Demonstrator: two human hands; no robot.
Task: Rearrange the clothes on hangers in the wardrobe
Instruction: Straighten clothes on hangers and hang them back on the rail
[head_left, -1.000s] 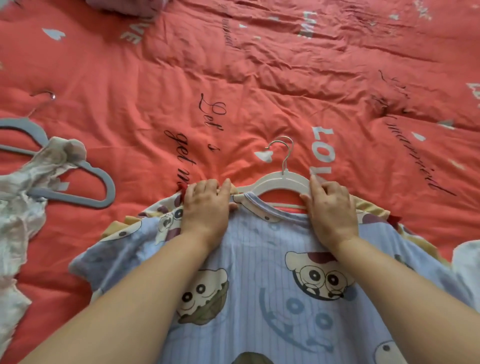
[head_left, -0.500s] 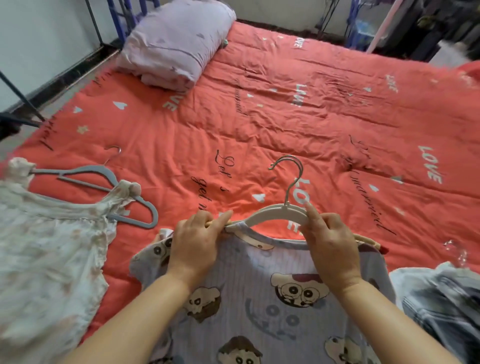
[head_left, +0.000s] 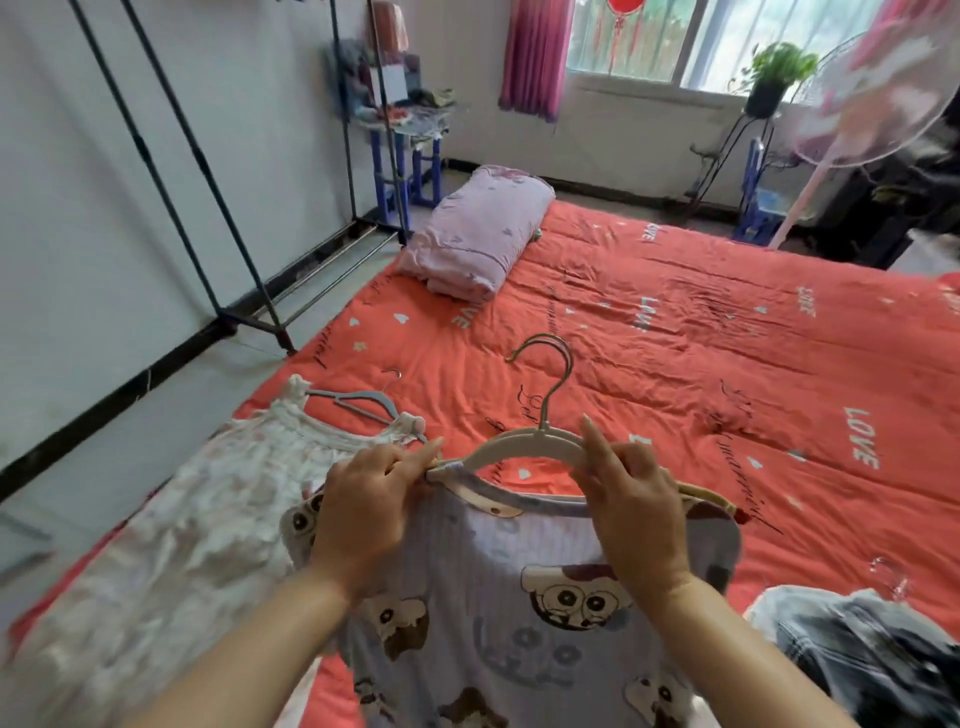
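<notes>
A folded pink blanket (head_left: 478, 234) lies on the red quilt (head_left: 675, 364); a potted plant (head_left: 774, 73) and a pink fan (head_left: 872, 98) stand by the window (head_left: 639, 36).

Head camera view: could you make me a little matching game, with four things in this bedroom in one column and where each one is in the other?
Things:
1. cartoon-print shirt
2. white floral garment
3. folded pink quilt
4. potted plant

Places:
A. beside the window
B. on a cream hanger, held up by the left hand and right hand
C. lying at the bed's left edge, with a grey hanger
D. at the far end of the red bedspread

Pairs: 1-B, 2-C, 3-D, 4-A
</notes>
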